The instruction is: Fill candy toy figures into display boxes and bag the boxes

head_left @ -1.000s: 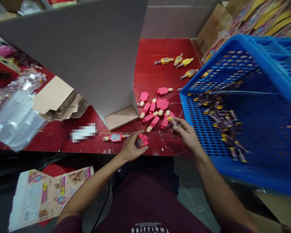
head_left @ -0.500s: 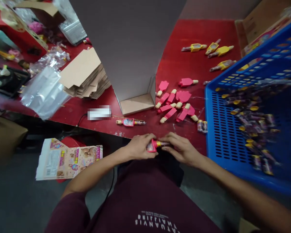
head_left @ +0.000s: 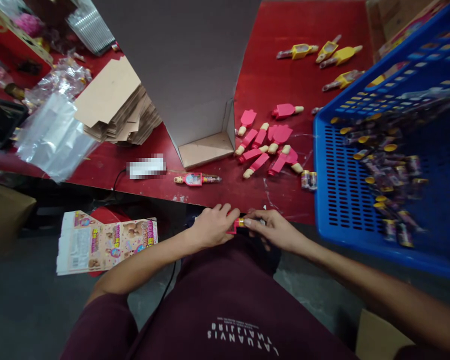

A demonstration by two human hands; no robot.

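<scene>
My left hand [head_left: 213, 227] is closed around a pink plastic toy holder [head_left: 233, 229], most of it covered by my fingers. A small yellow-ended tube [head_left: 241, 222] sticks out of its right end, and the fingers of my right hand [head_left: 276, 230] are closed on that tube. Both hands are just off the table's front edge, above my lap. On the table beyond them lies a pink toy with a tube joined to it [head_left: 193, 179]. Several pink toy holders with cream-coloured ends [head_left: 279, 134] lie in a loose pile past my right hand.
To the right stands a blue basket [head_left: 332, 220] containing many small tubes [head_left: 392, 187]. Two short tubes [head_left: 308, 180] stand beside it. Yellow toys [head_left: 302, 51] lie farther back. A tall cardboard box [head_left: 206, 150], flat cardboard pieces [head_left: 110, 95] and plastic bags [head_left: 56, 135] occupy the middle and left.
My right hand has moved slightly left along the tube, and less of the tube shows between my hands. My left hand covers more of the pink holder. The whole view has shifted slightly.
</scene>
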